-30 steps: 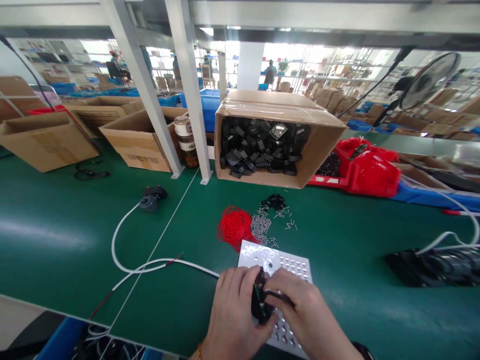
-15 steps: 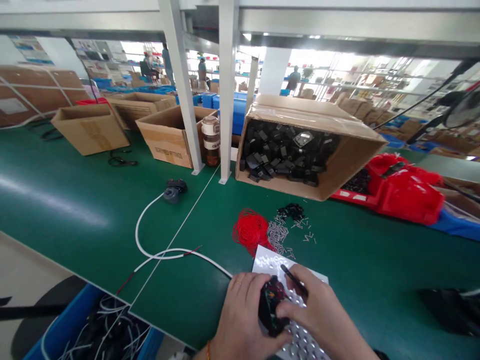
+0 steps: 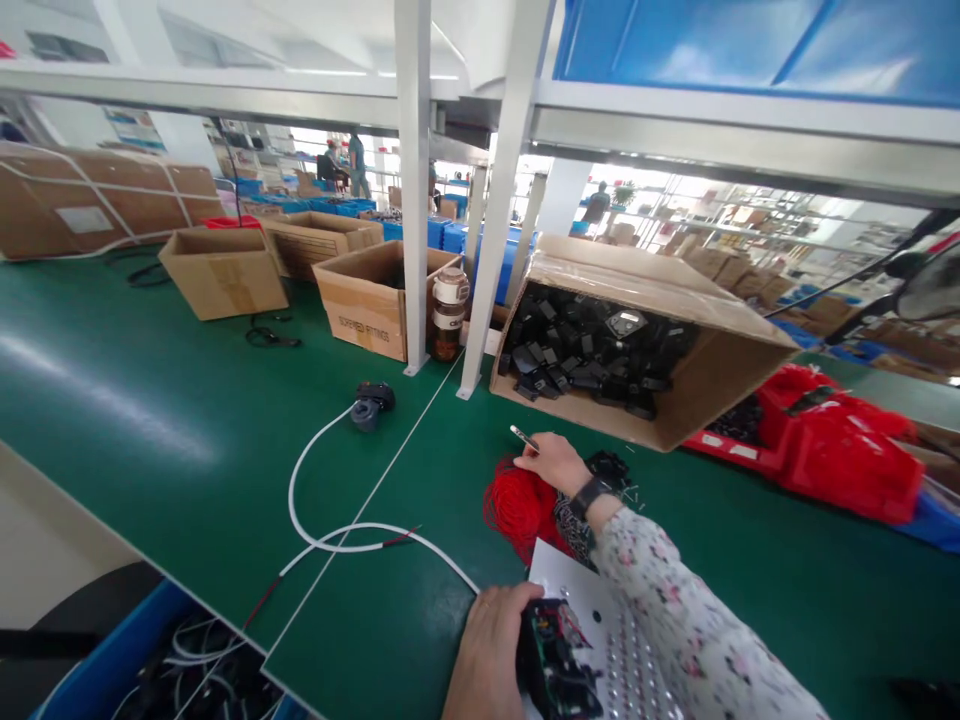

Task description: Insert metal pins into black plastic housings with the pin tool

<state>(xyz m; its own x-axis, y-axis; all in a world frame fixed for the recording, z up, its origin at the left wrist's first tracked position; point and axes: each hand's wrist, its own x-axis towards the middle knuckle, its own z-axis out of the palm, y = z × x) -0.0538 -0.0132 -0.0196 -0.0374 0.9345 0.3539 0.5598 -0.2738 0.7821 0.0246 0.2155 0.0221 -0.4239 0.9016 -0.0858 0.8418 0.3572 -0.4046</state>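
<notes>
My left hand [image 3: 489, 655] is closed around the edge of a black plastic housing [image 3: 546, 665], whose open face shows red wires and small parts inside. It lies over a white plate [image 3: 551, 568] with rows of small shiny metal pieces. My right hand [image 3: 553, 462] is above a coil of thin red wire [image 3: 517, 505], fingers pinched round a slim pen-like tool [image 3: 523, 437] with a pale end; its exact kind is unclear. Whether the fingertips touch the wire is hidden. Small metal pins [image 3: 574, 528] lie beside the coil, partly behind my wrist. A white cable [image 3: 442, 555] runs to the housing.
A tipped cardboard box [image 3: 720, 390] of black housings stands at the back, beside red bins [image 3: 847, 450]. Shelf posts [image 3: 495, 210], a bottle [image 3: 448, 315] and more boxes [image 3: 367, 320] stand to the left. A grey-black connector [image 3: 371, 405] lies on the green bench. A blue bin [image 3: 112, 650] sits below the edge.
My right hand has left the housing and moved up and away to the red wire coil, carrying the slim tool. My left hand still holds the housing. The camera view has shifted.
</notes>
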